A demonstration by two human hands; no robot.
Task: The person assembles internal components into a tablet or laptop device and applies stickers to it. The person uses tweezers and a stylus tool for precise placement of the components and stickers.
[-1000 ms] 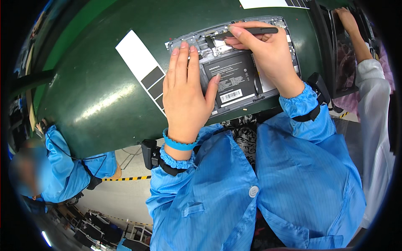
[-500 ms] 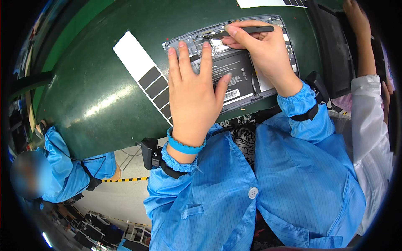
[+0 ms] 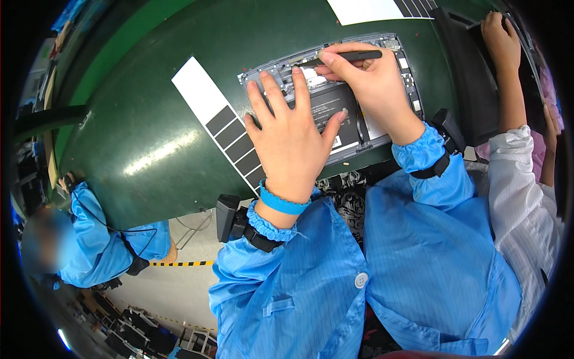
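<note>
An opened laptop base [image 3: 412, 90] lies on the green table, its circuit boards and black battery [image 3: 332, 102] exposed. My left hand [image 3: 293, 134] rests over its left part with the fingers spread, fingertips on the grey inner frame near the far edge. Between the thumb and fingers of my right hand [image 3: 373, 81] is a pair of black tweezers [image 3: 362, 55], tilted low. The tweezers' tips point left and reach the parts close to my left index fingertip; what they touch there is too small to make out.
A white strip with dark rectangles [image 3: 206, 96] lies left of the laptop, and a similar white sheet [image 3: 365, 11] lies beyond it. Black panels [image 3: 469, 78] stand on the right near a co-worker's hand [image 3: 501, 45]. Another person in blue [image 3: 89, 239] is at the far left.
My left hand has shifted slightly right across the laptop, and its little finger now stands apart. The tweezers stay in my right hand at nearly the same spot. The co-worker's hand at right reaches differently.
</note>
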